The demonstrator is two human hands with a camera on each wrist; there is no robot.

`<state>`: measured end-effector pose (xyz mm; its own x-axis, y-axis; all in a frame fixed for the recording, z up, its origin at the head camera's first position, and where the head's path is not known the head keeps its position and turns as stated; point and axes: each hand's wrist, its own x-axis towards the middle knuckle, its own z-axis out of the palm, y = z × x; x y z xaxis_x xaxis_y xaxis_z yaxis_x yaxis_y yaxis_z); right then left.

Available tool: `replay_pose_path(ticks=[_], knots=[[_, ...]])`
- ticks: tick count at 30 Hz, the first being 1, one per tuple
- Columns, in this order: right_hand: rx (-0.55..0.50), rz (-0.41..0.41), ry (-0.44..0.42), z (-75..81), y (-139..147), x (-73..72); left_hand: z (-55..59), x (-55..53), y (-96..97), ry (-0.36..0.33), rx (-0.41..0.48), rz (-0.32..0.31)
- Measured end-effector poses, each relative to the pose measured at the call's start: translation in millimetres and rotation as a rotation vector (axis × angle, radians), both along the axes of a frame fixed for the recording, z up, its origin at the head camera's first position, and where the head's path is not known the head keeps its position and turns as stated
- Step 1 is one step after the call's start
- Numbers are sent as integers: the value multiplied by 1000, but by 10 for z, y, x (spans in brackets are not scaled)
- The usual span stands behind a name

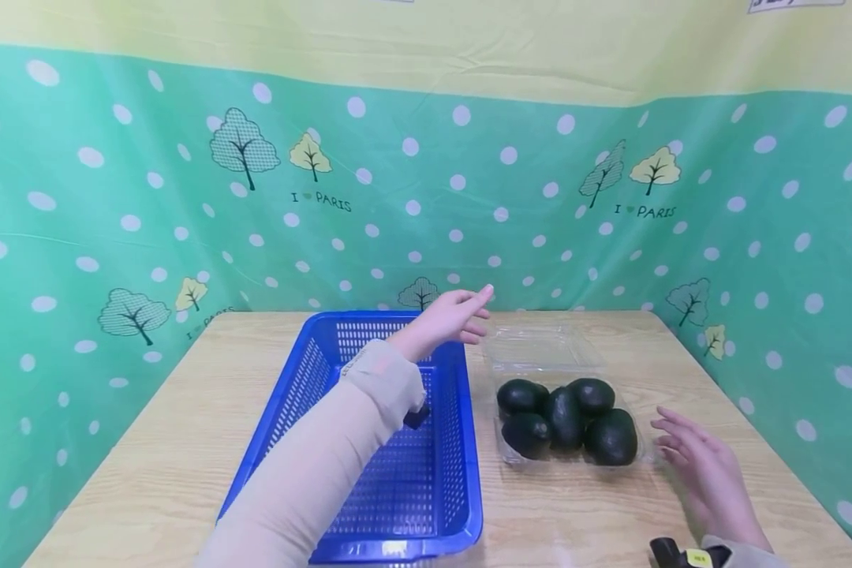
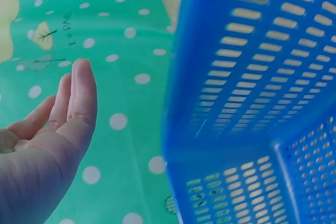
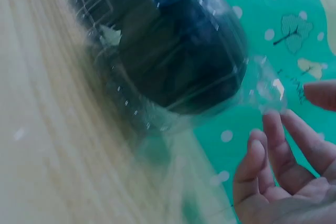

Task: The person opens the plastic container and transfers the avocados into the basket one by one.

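Note:
Several dark avocados (image 1: 564, 418) lie together in a clear plastic clamshell box (image 1: 539, 464), its lid (image 1: 536, 347) folded open toward the wall. Above the right rim of the blue plastic basket (image 1: 472, 481) my left hand (image 1: 454, 315) reaches out, fingers loosely extended and holding nothing. The left wrist view has the same hand (image 2: 58, 124) beside the slotted basket wall. My right hand (image 1: 703, 465) is just right of the box, fingers relaxed. In the right wrist view, its fingertips (image 3: 272, 118) are right at the box's clear corner, close to one avocado (image 3: 184, 51).
A light wood-grain table (image 1: 149, 442) carries the basket and the box. Behind and on both sides hangs a green dotted cloth (image 1: 412, 197) with printed trees. My left sleeve (image 1: 326, 465) crosses over the basket and hides part of it. A black wrist device (image 1: 681, 554) shows at lower right.

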<state>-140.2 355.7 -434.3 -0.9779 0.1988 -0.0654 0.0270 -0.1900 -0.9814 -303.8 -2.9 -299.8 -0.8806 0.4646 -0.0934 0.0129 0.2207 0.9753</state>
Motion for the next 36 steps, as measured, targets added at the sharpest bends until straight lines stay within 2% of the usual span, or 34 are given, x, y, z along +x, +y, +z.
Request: replay_pose_path(ticks=[7, 14, 24, 31, 36], knots=[[-6, 2, 90, 111, -88, -16, 164, 47, -179, 14, 12, 22], [108, 12, 118, 239, -209, -36, 263, 89, -295, 11, 8, 43], [355, 56, 44, 448, -413, -86, 370, 161, -442, 73, -46, 40], [609, 120, 41, 527, -585, -138, 452, 211, -535, 92, -65, 16], [649, 174, 47, 570, -696, -157, 519, 257, -583, 103, -84, 17]])
